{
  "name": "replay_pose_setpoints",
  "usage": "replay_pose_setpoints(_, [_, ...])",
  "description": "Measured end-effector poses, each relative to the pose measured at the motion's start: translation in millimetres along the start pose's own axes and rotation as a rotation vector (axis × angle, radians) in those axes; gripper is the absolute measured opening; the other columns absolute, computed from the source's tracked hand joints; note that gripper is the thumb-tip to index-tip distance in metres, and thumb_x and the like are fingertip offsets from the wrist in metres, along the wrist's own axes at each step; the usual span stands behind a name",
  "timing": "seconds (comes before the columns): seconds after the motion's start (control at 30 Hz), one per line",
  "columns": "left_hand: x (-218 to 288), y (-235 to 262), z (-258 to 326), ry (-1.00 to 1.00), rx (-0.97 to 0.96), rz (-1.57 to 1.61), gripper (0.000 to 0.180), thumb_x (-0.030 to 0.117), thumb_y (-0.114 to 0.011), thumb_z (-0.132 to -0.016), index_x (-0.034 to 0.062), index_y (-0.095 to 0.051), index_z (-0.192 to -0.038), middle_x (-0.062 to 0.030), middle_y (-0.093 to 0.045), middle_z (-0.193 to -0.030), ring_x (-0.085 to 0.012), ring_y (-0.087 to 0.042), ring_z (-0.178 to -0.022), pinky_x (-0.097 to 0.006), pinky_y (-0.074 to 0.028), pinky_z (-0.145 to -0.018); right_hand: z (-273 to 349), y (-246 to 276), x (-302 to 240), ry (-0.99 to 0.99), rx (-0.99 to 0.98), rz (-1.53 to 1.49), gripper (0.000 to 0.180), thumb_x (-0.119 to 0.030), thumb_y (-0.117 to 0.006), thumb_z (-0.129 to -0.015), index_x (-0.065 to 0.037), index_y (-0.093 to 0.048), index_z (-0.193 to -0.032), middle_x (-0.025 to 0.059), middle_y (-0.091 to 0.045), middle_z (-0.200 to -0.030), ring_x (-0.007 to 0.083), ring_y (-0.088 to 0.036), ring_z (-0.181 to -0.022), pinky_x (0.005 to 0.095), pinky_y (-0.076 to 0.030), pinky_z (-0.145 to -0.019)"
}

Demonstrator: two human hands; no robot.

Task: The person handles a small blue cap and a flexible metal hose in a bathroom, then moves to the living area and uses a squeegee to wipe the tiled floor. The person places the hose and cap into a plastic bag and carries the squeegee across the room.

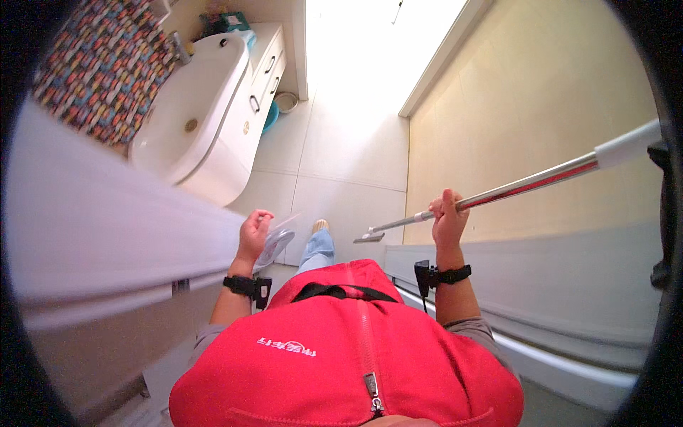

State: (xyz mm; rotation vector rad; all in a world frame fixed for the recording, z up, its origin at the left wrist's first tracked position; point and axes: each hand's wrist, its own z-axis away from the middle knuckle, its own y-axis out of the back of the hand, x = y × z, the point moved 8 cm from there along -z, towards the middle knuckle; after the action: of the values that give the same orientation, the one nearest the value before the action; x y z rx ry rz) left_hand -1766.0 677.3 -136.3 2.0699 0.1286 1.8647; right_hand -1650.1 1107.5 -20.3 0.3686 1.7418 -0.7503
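Hands, two, both engaged at mid-frame.

Left hand (254,233): left of centre, fingers curled about a clear plastic bag (274,245); bag hung at the hand's right side, crumpled, above the floor. Black wrist strap (245,286) with a small device below the hand.

Right hand (448,220): right of centre, clenched round a metal pole (526,183). Pole ran slantwise from the upper right edge of the frame down to centre; white sleeve (627,145) at its upper end, flat head (370,238) at its lower end, held clear of the floor just beside a jeans-clad knee (318,249). Like black strap (448,275) on this wrist.

Red vest (348,341): bottom centre, zip down its middle, black cord across its top.

Basin (192,107): white, upper left, drain at its middle, set in a white cabinet (267,67) with dark drawer handles.

Mosaic wall (107,60): many-coloured tiles, far upper left.

Floor (341,164): pale large tiles, top centre, brightly lit.

Beige wall (541,99): upper right, behind the pole.

Small bowl (286,102) on the floor beside the cabinet, a blue thing (270,117) partly hidden under it; kind could not be told.
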Motion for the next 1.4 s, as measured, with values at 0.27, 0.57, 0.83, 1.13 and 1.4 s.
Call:
replay_pose_setpoints(0.27, [44,-129,-236,0.032,-0.434,-0.102,0.015,0.013,-0.061,-0.079,0.0062,-0.058,-0.092,0.0053,-0.04,-0.052,-0.0054,-0.036,-0.047,-0.025,-0.028,-0.043,-202,-40,-43,0.255,0.078,-0.106,0.042,-0.023,-0.053,-0.093,-0.013,-0.033,-0.058,-0.002,-0.032,-0.049,0.0102,-0.031,-0.045,0.0299,-0.038,-0.052])
replay_pose_setpoints(0.57, [87,-275,-518,-0.151,-0.533,-0.545,0.027,0.023,-0.066,-0.073,0.0103,-0.056,-0.095,-0.0086,-0.054,-0.062,-0.0271,-0.056,-0.06,-0.04,-0.044,-0.057,-467,-107,-24,0.345,0.126,-0.179,0.048,-0.036,-0.047,-0.095,-0.014,-0.027,-0.058,-0.0038,-0.026,-0.047,0.0089,-0.023,-0.046,0.03,-0.035,-0.054])
replay_pose_setpoints(0.83, [126,-365,-691,-0.18,-0.484,-0.746,0.04,0.04,-0.068,-0.075,0.0107,-0.055,-0.098,-0.015,-0.065,-0.08,-0.0323,-0.063,-0.078,-0.043,-0.048,-0.067,-661,-203,-8,0.326,-0.003,-0.186,0.041,-0.029,-0.058,-0.09,-0.014,-0.04,-0.056,-0.0056,-0.033,-0.045,0.0051,-0.031,-0.04,0.0269,-0.042,-0.049])
replay_pose_setpoints(1.13, [88,-431,-901,-0.124,-0.55,-0.811,0.033,0.04,-0.062,-0.079,0.0099,-0.059,-0.093,-0.0124,-0.065,-0.085,-0.0304,-0.063,-0.082,-0.041,-0.049,-0.07,-843,-291,51,0.234,-0.104,-0.092,0.049,-0.033,-0.048,-0.095,-0.014,-0.027,-0.055,-0.0034,-0.027,-0.05,0.0095,-0.025,-0.049,0.0293,-0.035,-0.058])
replay_pose_setpoints(1.4, [97,-454,-1074,-0.209,-0.536,-0.83,0.03,0.036,-0.063,-0.079,0.0103,-0.061,-0.094,-0.011,-0.066,-0.078,-0.0296,-0.063,-0.075,-0.041,-0.049,-0.065,-1001,-328,65,0.279,-0.066,-0.221,0.042,-0.026,-0.052,-0.094,-0.013,-0.037,-0.057,-0.0045,-0.031,-0.047,0.0076,-0.029,-0.043,0.0285,-0.038,-0.053])
